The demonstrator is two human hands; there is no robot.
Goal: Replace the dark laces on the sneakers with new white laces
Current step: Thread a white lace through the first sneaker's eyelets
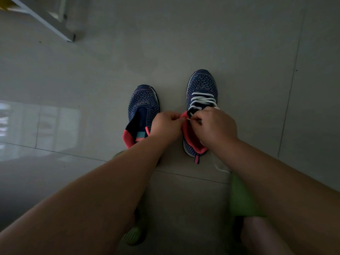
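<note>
Head view: right hand [213, 124] pinches white lace [201, 100] tip at right sneaker's [201, 85] top eyelet, collar side. Left hand [166, 124] pinches the collar edge beside it. Shoe's long axis points away; left sneaker [142, 103] unlaced.

Two navy knit sneakers with coral collars stand side by side on the floor, toes pointing away. The left sneaker [142, 109] has no lace at all, its tongue lying open and flat. The right sneaker [201, 92] sits a little farther forward and carries a white lace [202, 100] crossed through its lower eyelets. One loose end of that lace trails on the floor behind the heel; the upper eyelets are hidden.
</note>
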